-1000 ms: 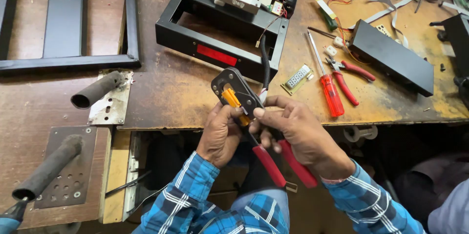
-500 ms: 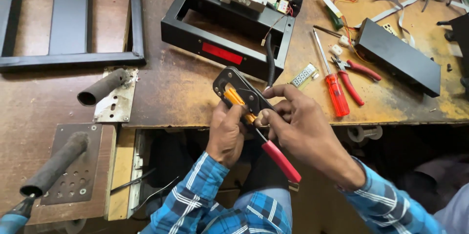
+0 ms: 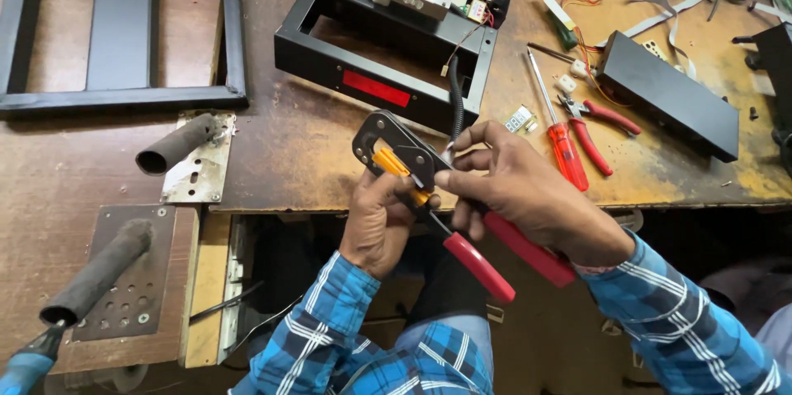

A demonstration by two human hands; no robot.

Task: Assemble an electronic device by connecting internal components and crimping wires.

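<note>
I hold a wire stripper with a black head [image 3: 396,151], orange jaws and two red handles [image 3: 483,267] over the bench's front edge. My left hand [image 3: 379,226] grips it from below, just behind the head. My right hand [image 3: 520,193] lies over the upper handle, its thumb and fingers pinching the end of a black cable [image 3: 456,98] at the jaws. That cable runs down from an open black enclosure [image 3: 371,81] with a red window and a circuit board inside.
Right of my hands lie a red screwdriver [image 3: 565,151], red-handled pliers [image 3: 598,127] and a flat black box [image 3: 668,94]. A black metal frame [image 3: 124,98] sits far left. Two grey tubes on metal plates [image 3: 177,143] [image 3: 99,271] stand at the left.
The red handles were apart a second ago, squeezed together half a second ago, and stand apart again now. Both hands stay at the tool's head.
</note>
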